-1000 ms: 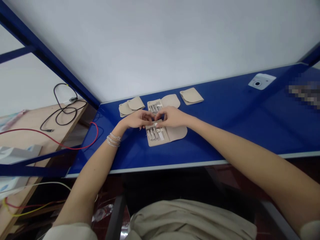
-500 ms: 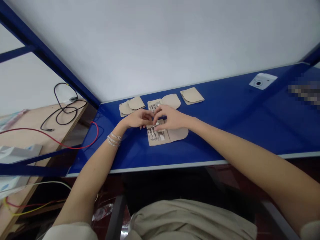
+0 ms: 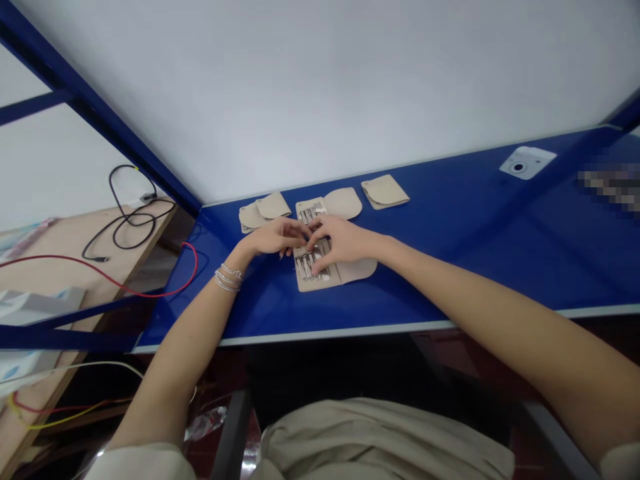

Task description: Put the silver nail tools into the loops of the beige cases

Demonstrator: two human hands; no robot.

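Observation:
A beige manicure case lies unfolded before me, slim metal tools lined up in its left part. My left hand is at the case's upper left edge, fingers curled inward; whatever they may hold is hidden. Over the case is my right hand, thumb and fingers apart, the thumb resting by the tools and the fingertips close to my left hand's. Just behind, a second open manicure case also shows metal tools, partly covered by my right hand.
Folded beige cases overlap at the left back, and another folded case sits to the right. A white camera-like device stands farther right on the blue table. Red cable loops over the table's left end. A wall closes the back.
My right hand has shifted slightly, its thumb moving down over the tools and its thumb and fingers spreading wider. My left hand stays nearly in place.

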